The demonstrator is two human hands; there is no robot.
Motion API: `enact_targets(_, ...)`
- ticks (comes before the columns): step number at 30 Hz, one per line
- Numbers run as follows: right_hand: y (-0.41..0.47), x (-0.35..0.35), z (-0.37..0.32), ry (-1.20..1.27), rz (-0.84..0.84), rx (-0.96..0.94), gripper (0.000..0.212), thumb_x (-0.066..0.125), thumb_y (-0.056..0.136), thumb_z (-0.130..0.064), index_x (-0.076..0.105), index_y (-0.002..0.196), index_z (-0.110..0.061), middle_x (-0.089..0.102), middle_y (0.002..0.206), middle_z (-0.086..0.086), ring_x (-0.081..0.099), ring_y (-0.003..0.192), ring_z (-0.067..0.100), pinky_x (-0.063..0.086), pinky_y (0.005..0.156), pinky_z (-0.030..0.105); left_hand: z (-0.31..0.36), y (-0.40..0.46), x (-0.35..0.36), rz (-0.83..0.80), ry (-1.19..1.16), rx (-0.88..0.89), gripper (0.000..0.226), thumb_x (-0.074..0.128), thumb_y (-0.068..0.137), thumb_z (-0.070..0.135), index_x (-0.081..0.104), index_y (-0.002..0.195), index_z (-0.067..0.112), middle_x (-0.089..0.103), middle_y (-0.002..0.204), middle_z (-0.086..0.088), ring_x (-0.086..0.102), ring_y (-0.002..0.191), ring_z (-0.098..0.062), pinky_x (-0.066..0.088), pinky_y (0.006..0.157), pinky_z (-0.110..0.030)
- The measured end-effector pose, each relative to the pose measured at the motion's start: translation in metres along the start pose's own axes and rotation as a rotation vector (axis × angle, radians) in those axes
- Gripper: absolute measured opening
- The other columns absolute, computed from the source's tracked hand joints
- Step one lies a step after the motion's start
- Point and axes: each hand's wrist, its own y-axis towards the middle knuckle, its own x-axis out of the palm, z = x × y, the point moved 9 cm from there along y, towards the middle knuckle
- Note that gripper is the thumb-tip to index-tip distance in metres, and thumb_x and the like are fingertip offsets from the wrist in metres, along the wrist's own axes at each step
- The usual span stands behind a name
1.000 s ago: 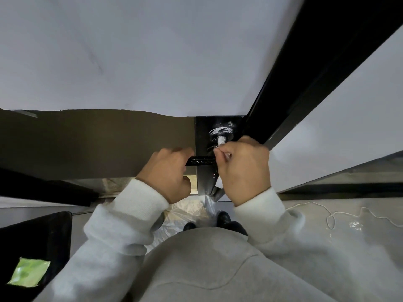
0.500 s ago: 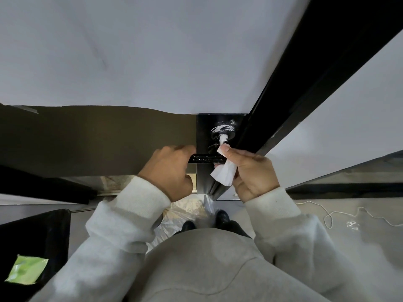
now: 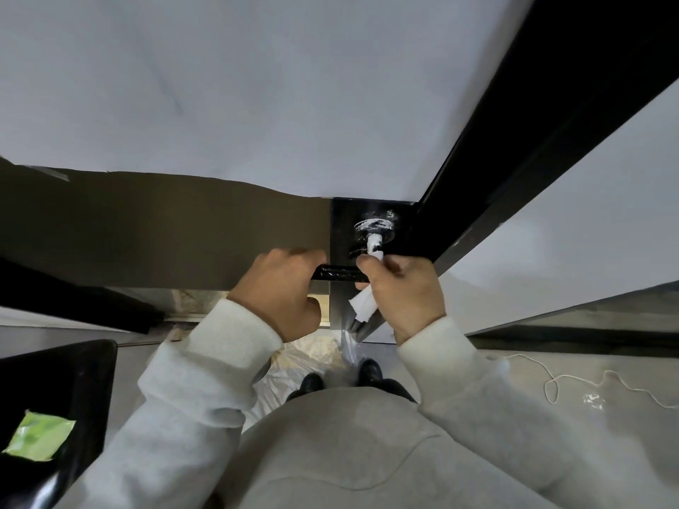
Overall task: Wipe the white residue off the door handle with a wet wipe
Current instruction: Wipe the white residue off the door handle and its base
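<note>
I have my left hand (image 3: 279,288) wrapped closed around the black lever of the door handle (image 3: 340,273), bracing it near the door's lock edge. My right hand (image 3: 402,288) pinches the wet wipe (image 3: 363,303) shut between thumb and fingers, its top pressed at the white-smeared neck of the handle, its tail hanging loose below. The wipe is limp, light and damp, so I would bunch it tight at the fingertips. The handle is rigid; the round rose (image 3: 373,225) behind it looks still caked, though glare makes that hard to judge.
</note>
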Motion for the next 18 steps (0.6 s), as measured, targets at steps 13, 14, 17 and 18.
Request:
enact_targets(13,-0.004,0.056,0.022,0.982,-0.256,0.396,0.005,0.067,0.083,-0.006,0.072,0.082,-0.006,0.075,0.100,0.009,0.069,0.084,0.017,0.049,0.069,0.026,-0.001,-0.002,-0.002,-0.024,-0.012,0.055,0.034,0.058,0.066,0.010,0.055,0.098,0.023,0.060,0.087,0.003,0.056,0.079,-0.024,0.045,0.067,-0.031)
enact_targets(14,-0.005,0.055,0.023,0.980,-0.253,0.395,0.003,0.070,0.080,-0.009,0.072,0.078,-0.008,0.075,0.101,0.010,0.068,0.089,0.019,0.049,0.070,0.028,-0.001,-0.002,-0.002,-0.026,-0.015,0.056,0.036,0.058,0.067,0.010,0.056,0.099,0.023,0.060,0.088,0.004,0.056,0.079,-0.024,0.043,0.067,-0.030)
enact_targets(17,-0.007,0.036,0.022,0.759,-0.201,0.249,0.013,0.069,0.088,-0.020,0.073,0.086,-0.008,0.076,0.093,0.007,0.068,0.082,0.018,0.052,0.068,0.029,-0.002,-0.001,0.000,-0.022,-0.009,0.067,0.039,0.058,0.067,0.011,0.057,0.103,0.024,0.060,0.090,0.004,0.056,0.081,-0.024,0.036,0.067,-0.028)
enact_targets(18,-0.010,0.030,0.022,0.730,-0.180,0.221,0.020,0.069,0.088,-0.025,0.073,0.090,-0.006,0.074,0.087,0.007,0.067,0.076,0.017,0.054,0.066,0.028,-0.004,-0.001,0.001,-0.026,-0.007,0.065,0.039,0.058,0.067,0.012,0.056,0.103,0.025,0.059,0.089,0.005,0.056,0.081,-0.024,0.035,0.066,-0.027)
